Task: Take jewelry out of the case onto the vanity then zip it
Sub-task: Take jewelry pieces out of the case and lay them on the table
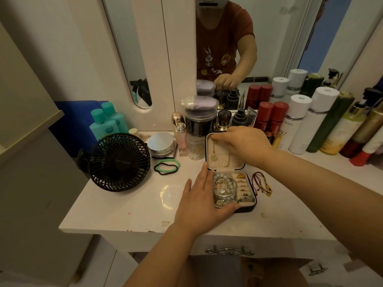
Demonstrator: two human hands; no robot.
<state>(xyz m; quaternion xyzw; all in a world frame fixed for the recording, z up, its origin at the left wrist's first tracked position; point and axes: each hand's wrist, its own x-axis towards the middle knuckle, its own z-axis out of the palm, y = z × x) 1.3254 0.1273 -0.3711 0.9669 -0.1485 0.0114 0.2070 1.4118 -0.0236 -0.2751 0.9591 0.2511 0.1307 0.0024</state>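
Pinching at the top of the raised lid, the right hand (pixel 240 141) had its fingertips closed on the upper end of a gold necklace (pixel 213 149) that hung down the lid's cream lining, its pale pendant near the bottom. The left hand (pixel 202 195) lay spread and flat against the left side of the jewelry case (pixel 246 209), thumb hooked along its front edge, steadying it. To do this well, I judged, the chain should be lifted clear of its hook before drawing it away, with the left hand keeping the case from tipping. Inside the base, a pale bead bracelet (pixel 224 188) and silver pieces filled the left compartment; gold rings (pixel 241 181) sat in the padded slots on the right. Red cord bracelets (pixel 261 184) lay on the tabletop (pixel 128 201) just beside the case.
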